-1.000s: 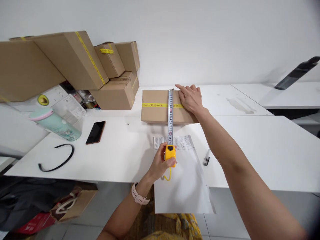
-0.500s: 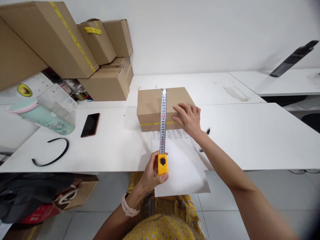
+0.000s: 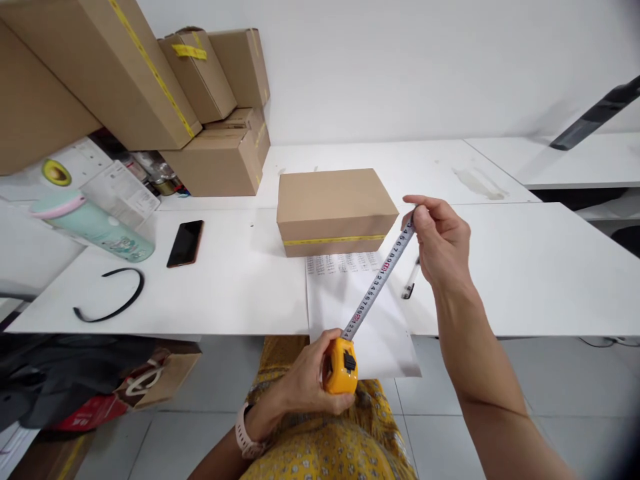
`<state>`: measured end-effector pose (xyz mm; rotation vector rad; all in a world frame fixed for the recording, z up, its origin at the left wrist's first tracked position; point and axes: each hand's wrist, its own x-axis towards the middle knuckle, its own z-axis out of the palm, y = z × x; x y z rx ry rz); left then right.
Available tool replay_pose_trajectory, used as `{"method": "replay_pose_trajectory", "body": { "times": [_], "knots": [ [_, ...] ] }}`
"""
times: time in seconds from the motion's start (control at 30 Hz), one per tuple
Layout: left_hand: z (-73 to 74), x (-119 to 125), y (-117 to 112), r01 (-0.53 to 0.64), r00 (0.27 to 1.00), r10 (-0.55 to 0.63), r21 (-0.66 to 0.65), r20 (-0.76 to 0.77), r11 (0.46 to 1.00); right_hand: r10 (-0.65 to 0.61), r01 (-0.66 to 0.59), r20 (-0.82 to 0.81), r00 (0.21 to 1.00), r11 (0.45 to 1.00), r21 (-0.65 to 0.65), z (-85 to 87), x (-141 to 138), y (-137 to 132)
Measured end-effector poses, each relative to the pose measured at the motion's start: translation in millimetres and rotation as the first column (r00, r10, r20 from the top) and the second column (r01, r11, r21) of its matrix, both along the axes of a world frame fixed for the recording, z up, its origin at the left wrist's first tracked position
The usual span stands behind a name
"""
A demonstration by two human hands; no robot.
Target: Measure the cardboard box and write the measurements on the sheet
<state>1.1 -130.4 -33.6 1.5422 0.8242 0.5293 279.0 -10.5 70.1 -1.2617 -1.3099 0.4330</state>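
My left hand (image 3: 313,377) is wrapped round the yellow case of a tape measure (image 3: 345,370), just in front of the table edge. Its silver blade slants up and to the right, and my right hand (image 3: 443,237) pinches the far end between thumb and finger. Behind the blade a closed cardboard box (image 3: 337,197) with a yellow tape strip lies on the white table. A printed sheet of paper (image 3: 370,300) reaches from under the box's front over the table edge. Beside my right wrist lies a pen (image 3: 410,280), partly hidden.
Several cardboard boxes (image 3: 215,163) are stacked at the back left. A mint bottle (image 3: 105,227), a phone (image 3: 186,243) and a black headband (image 3: 125,303) lie on the left of the table (image 3: 240,293). A dark slanted object (image 3: 595,120) stands at the far right.
My right hand has left the box top, moved right and taken the blade's end. The blade has come off the box and now slants. My left hand has drawn the case slightly nearer.
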Motion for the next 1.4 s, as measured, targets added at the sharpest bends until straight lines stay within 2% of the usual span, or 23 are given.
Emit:
{"method": "replay_pose_trajectory", "body": {
  "times": [0.1,0.2,0.33,0.4,0.47,0.5,0.53,0.57,0.6,0.63,0.67,0.73,0.8,0.87,0.93,0.97,1.03,1.07,1.1,1.17,1.23,1.3,1.4],
  "knots": [
    [6.9,-8,0,0.005,0.990,0.007,0.088,-0.137,0.996,0.018,0.002,-0.196,0.980,0.995,0.099,-10.2,-1,-25],
    [9.6,-15,6,-0.073,0.985,0.088,0.106,-0.150,0.992,0.049,-0.014,-0.303,0.952,0.993,0.118,-37.1,-22,-53],
    [8.6,-15,16,-0.179,0.980,0.187,0.116,-0.062,0.977,0.148,-0.155,-0.174,0.974,0.988,-0.029,-79.4,-69,-87],
    [10.1,-15,22,-0.195,0.976,0.208,0.168,-0.059,0.966,0.212,-0.217,-0.058,0.976,0.971,-0.099,-92.2,-80,-92],
    [13.7,-19,30,-0.212,0.966,0.240,0.238,-0.098,0.948,0.165,-0.156,0.048,0.985,0.975,-0.158,-98.0,-71,-86],
    [16.0,-22,34,-0.228,0.954,0.271,0.278,-0.128,0.933,0.076,-0.056,0.101,0.992,0.981,-0.187,-99.3,-59,-79],
    [18.5,-26,39,-0.246,0.937,0.309,0.319,-0.164,0.915,-0.061,0.095,0.160,0.985,0.972,-0.214,-100.2,-43,-70],
    [20.9,-31,45,-0.265,0.912,0.354,0.361,-0.207,0.894,-0.219,0.281,0.251,0.943,0.929,-0.242,-101.0,-25,-60],
    [23.3,-35,52,-0.280,0.879,0.403,0.408,-0.254,0.869,-0.348,0.452,0.357,0.867,0.851,-0.268,-101.9,-6,-50],
    [25.3,-39,59,-0.290,0.837,0.456,0.461,-0.304,0.839,-0.416,0.575,0.459,0.785,0.763,-0.294,-103.0,12,-41],
    [26.9,-43,66,-0.287,0.785,0.507,0.514,-0.357,0.808,-0.412,0.639,0.546,0.729,0.695,-0.330,-104.2,28,-32],
    [28.5,-47,81,-0.247,0.668,0.584,0.603,-0.461,0.758,-0.290,0.675,0.669,0.685,0.597,-0.433,-107.1,49,-20],
    [27.9,-49,95,-0.182,0.573,0.615,0.648,-0.541,0.739,-0.127,0.639,0.714,0.689,0.571,-0.515,-110.4,58,-13],
    [25.7,-50,106,-0.097,0.522,0.607,0.666,-0.599,0.740,-0.031,0.593,0.725,0.688,0.600,-0.537,-114.1,61,-12],
    [23.1,-52,113,0.016,0.499,0.590,0.687,-0.635,0.726,-0.030,0.548,0.708,0.706,0.657,-0.518,-117.9,64,-14],
    [22.2,-52,115,0.075,0.494,0.588,0.706,-0.640,0.705,-0.059,0.510,0.664,0.745,0.691,-0.512,-119.5,66,-16],
    [21.8,-49,116,0.162,0.505,0.603,0.754,-0.618,0.637,-0.130,0.363,0.433,0.892,0.778,-0.513,-120.8,73,-24],
    [22.3,-44,114,0.184,0.529,0.604,0.775,-0.597,0.605,-0.135,0.243,0.241,0.961,0.829,-0.503,-120.3,76,-29],
    [23.2,-36,112,0.198,0.565,0.588,0.788,-0.578,0.584,-0.107,0.108,0.028,0.994,0.877,-0.469,-118.8,78,-34],
    [25.6,-10,107,0.238,0.655,0.490,0.772,-0.576,0.589,0.002,-0.109,-0.303,0.953,0.935,-0.337,-113.8,79,-44],
    [27.4,25,102,0.345,0.711,0.317,0.704,-0.628,0.620,0.089,-0.205,-0.419,0.904,0.949,-0.240,-108.3,74,-51],
    [27.5,61,101,0.492,0.683,0.160,0.611,-0.713,0.620,0.115,-0.222,-0.422,0.899,0.952,-0.213,-106.0,65,-53],
    [24.2,102,107,0.641,0.580,0.054,0.497,-0.812,0.585,0.082,-0.179,-0.407,0.910,0.962,-0.206,-111.4,48,-47]
  ]
}}
